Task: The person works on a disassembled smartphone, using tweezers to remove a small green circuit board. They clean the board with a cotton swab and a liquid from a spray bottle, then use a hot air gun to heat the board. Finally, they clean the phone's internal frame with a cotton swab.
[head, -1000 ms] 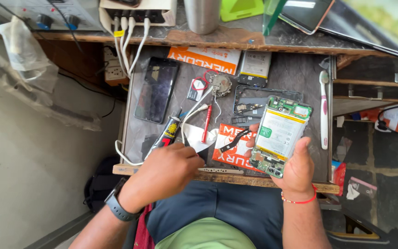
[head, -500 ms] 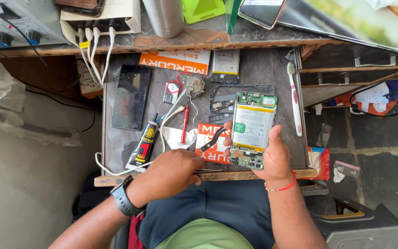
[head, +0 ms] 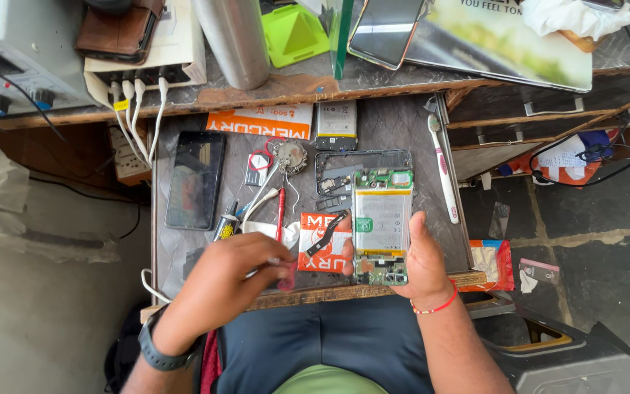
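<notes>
My right hand (head: 423, 264) holds an opened phone (head: 380, 219) upright over the grey work tray (head: 402, 124), with its battery and green circuit board showing. The thumb lies along the phone's right edge. My left hand (head: 227, 281), with a dark watch on the wrist, rests at the tray's front edge with curled fingers. They close over the lower end of a red screwdriver (head: 281, 213), whose shaft points away from me. A white cloth (head: 267, 230) lies just above that hand.
On the tray lie a black phone (head: 195, 179), a phone frame (head: 362, 164), a spare battery (head: 335, 120), an orange card (head: 260, 122), a white toothbrush (head: 442, 171) and a glue tube (head: 225, 225). A steel flask (head: 233, 40), green stand (head: 293, 33) and power strip (head: 147, 69) sit on the shelf.
The opened phone has been turned from tilted to straight upright in my right hand. My left hand has slid right and closed over the red screwdriver's end. The camera view moved closer.
</notes>
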